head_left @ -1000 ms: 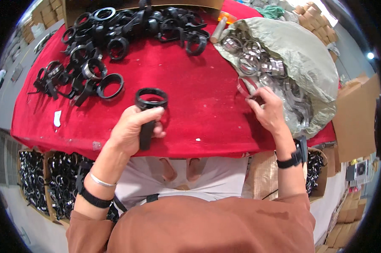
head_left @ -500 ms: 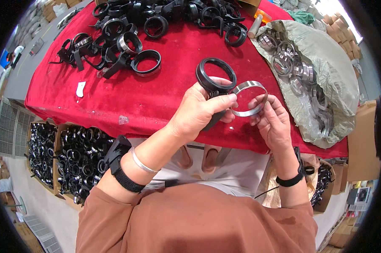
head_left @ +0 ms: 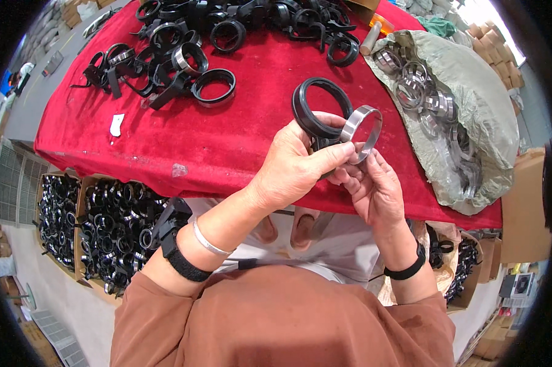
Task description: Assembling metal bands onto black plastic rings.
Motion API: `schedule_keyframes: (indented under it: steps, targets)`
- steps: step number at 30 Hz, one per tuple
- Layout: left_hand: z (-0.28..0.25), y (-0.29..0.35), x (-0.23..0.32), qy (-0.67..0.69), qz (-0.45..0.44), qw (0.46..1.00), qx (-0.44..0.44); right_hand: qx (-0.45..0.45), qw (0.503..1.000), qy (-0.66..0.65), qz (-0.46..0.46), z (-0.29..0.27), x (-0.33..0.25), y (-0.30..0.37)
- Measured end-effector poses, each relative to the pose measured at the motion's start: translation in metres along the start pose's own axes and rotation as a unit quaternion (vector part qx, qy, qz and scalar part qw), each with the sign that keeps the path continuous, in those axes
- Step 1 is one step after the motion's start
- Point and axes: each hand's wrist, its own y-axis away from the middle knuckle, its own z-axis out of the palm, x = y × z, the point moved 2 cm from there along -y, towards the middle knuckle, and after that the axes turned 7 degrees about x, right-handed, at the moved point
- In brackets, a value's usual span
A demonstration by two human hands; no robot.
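My left hand point(head_left: 294, 156) is wrapped round the lower part of a black plastic ring point(head_left: 298, 109), which stands tilted above the red cloth. In my right hand point(head_left: 374, 189), the fingertips pinch the lower edge of a shiny metal band point(head_left: 350, 127). The band sits upright just right of the black ring, and my left thumb reaches its near side. Whether band and ring touch cannot be made out. My left fingers are partly hidden behind the black part.
Many black ring parts point(head_left: 227, 37) are heaped at the table's far side. A pale sack point(head_left: 481, 116) with loose metal bands point(head_left: 410, 92) lies on the right. Cardboard boxes point(head_left: 80, 244) of black parts stand below the red cloth point(head_left: 147, 144). A white scrap point(head_left: 117, 125) lies on the left.
My right hand has moved left and turned the metal band more upright, bringing it up beside the black ring. My left hand has shifted slightly right with the ring.
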Motion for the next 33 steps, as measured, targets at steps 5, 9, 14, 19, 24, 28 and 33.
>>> schedule_keyframes:
  steps: [5, 9, 14, 19, 24, 28, 33]
  targets:
    - [-0.006, -0.002, 0.003, -0.001, -0.008, 1.000, 0.010, 0.038, 0.999, -0.012, 0.000, 0.003, -0.002, 0.006]
    - [-0.017, -0.007, 0.004, 0.030, -0.053, 0.997, 0.056, 0.093, 0.991, 0.089, -0.026, 0.003, -0.015, 0.007]
    - [-0.021, -0.011, 0.003, 0.052, -0.098, 0.992, 0.059, 0.100, 0.972, 0.213, -0.015, 0.002, -0.033, 0.003]
    - [-0.011, -0.001, -0.010, 0.071, -0.068, 0.993, 0.069, 0.115, 0.993, 0.025, -0.001, 0.009, -0.010, 0.005]
    - [-0.011, -0.001, -0.004, 0.007, -0.038, 0.998, 0.045, 0.075, 0.989, 0.075, 0.101, 0.015, 0.011, 0.012]
    - [-0.025, -0.005, 0.025, -0.155, -0.058, 0.986, -0.025, 0.081, 0.922, 0.371, -0.075, 0.011, -0.019, 0.002]
    - [-0.020, -0.005, 0.036, -0.213, -0.083, 0.969, -0.089, 0.039, 0.898, 0.438, 0.014, 0.019, -0.039, -0.003]
